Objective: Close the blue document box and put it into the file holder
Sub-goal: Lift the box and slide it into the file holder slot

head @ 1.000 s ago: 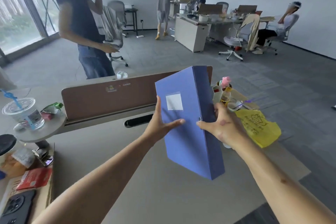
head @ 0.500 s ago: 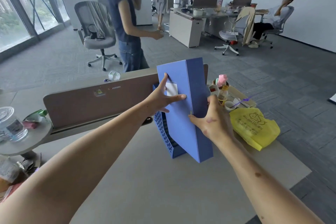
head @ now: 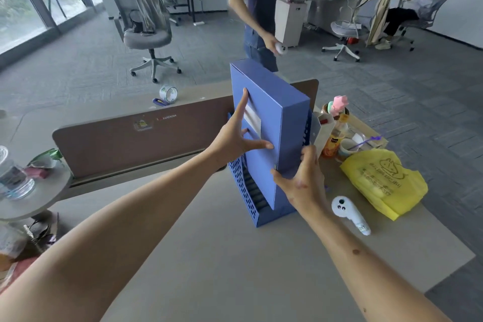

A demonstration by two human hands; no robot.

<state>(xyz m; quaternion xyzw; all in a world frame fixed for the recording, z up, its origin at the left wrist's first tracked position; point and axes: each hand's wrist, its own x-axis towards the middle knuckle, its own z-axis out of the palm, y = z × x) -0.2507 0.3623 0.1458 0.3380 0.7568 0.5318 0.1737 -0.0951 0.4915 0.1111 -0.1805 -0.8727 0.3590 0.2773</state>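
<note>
Fingers of the left hand (head: 236,138) are spread apart and pressed flat against the broad left face of the blue document box (head: 266,123), with the index fingertip (head: 245,91) reaching up beside a white label (head: 253,119) and the thumb pointing right along the box face. Fingers of the right hand (head: 300,180) are curled around the box's lower right edge, clamped on it, the thumb on the near face and the other fingers wrapped behind.

Between the 2 hands, the closed document box stands upright, tilted slightly, with its lower part sunk into the blue perforated file holder (head: 251,198). Below the fingers, the holder rests on the beige desk (head: 222,269), its open slot facing up.

Just right of the right hand lies a white handheld controller (head: 349,213), and beyond it a crumpled yellow plastic bag (head: 381,180). Behind the right fingers stand a small carton (head: 324,125), a drink bottle (head: 335,138) and a pink figurine (head: 339,103). Beyond the left fingers runs a brown desk divider (head: 130,141), with a roll of clear tape (head: 168,93) on the far desk behind it. Further back, a person in a dark shirt (head: 261,2) stands on the grey carpet.
</note>
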